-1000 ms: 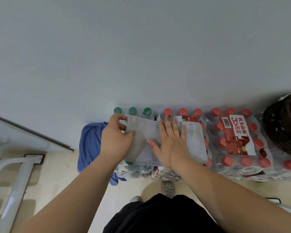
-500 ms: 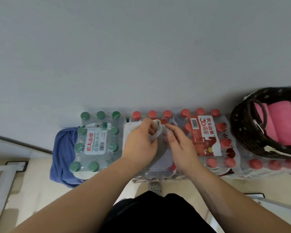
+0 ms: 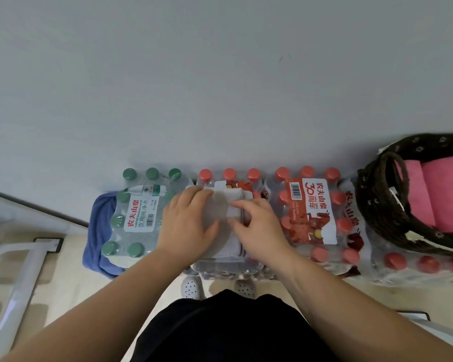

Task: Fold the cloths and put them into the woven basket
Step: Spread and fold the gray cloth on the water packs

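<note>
A grey cloth (image 3: 224, 241) lies folded small on a pack of red-capped bottles (image 3: 229, 176), straight in front of me. My left hand (image 3: 187, 226) grips its left part, with fabric bulging between thumb and fingers. From the right, my right hand (image 3: 258, 227) pinches the folded edge with curled fingertips. The dark woven basket (image 3: 377, 202) stands at the far right on another bottle pack and holds folded pink cloths (image 3: 437, 189). A blue cloth (image 3: 97, 228) hangs at the left behind the green-capped pack.
A green-capped bottle pack (image 3: 139, 212) sits left of my hands and a second red-capped pack (image 3: 309, 210) sits to their right, all against a pale wall. A white metal frame (image 3: 19, 283) stands on the floor at lower left. My shoes (image 3: 191, 287) show below the packs.
The long grey cloth was folded over into a small bundle. My right hand went from lying flat on it to pinching its edge. My view swung right, showing more of the basket.
</note>
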